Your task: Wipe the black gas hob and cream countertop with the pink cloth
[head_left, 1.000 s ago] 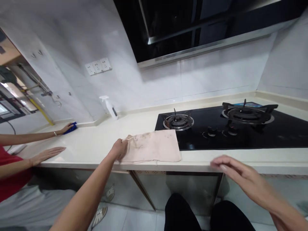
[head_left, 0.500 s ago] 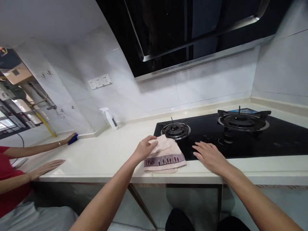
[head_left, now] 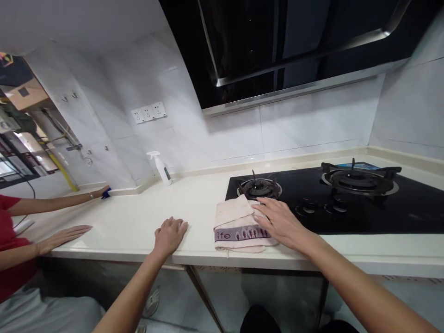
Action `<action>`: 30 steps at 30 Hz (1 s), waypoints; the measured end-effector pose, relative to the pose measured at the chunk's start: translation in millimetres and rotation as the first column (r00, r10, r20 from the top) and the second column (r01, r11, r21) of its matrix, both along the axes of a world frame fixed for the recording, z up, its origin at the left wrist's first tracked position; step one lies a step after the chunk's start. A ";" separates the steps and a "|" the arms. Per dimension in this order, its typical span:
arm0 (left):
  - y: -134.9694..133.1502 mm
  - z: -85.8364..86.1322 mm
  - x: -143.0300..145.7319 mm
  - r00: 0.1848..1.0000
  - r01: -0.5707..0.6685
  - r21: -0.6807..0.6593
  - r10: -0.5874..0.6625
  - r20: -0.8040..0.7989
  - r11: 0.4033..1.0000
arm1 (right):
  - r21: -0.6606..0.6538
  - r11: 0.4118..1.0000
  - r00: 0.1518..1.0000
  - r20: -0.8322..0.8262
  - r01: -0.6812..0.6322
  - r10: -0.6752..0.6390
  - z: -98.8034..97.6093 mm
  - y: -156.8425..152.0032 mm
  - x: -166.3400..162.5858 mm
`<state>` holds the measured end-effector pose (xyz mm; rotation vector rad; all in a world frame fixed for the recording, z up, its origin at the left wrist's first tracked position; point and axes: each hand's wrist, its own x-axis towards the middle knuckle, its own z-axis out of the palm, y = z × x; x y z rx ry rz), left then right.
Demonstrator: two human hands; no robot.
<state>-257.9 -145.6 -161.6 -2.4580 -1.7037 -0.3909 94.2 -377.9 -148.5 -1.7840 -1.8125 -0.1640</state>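
A folded pale pink cloth (head_left: 234,222) with a purple patterned band lies on the cream counter (head_left: 132,222), its far edge overlapping the black gas hob (head_left: 364,208). My right hand (head_left: 279,222) rests flat on the cloth's right part, fingers stretched out. My left hand (head_left: 169,235) lies on the bare counter to the left of the cloth, fingers loosely curled down, holding nothing.
A white spray bottle (head_left: 160,167) stands by the back wall. Two burners sit on the hob, left burner (head_left: 258,188) and right burner (head_left: 359,178). Another person in red at the left has one hand (head_left: 64,235) flat on the counter and the other hand (head_left: 100,191) on a blue cloth. A black hood hangs overhead.
My left hand folded the spread cloth over, then let go and moved left onto the counter. My right hand came in and now lies on the folded cloth.
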 end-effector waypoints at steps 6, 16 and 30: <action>-0.6 -11.2 -1.0 0.996 0.051 0.002 -0.051 0.076 0.999 | -0.495 0.869 0.998 -0.058 -0.018 -0.012 16.7 81.6 -89.1; 2.6 -25.6 -12.9 0.949 0.161 -0.007 -0.153 0.276 0.987 | -0.535 0.845 0.992 0.091 -0.028 0.091 4.1 210.9 -95.4; -3.4 -22.9 -5.8 0.843 0.106 -0.009 -0.085 0.530 0.994 | -0.518 0.851 0.993 0.116 0.083 -0.026 1.1 277.4 -117.4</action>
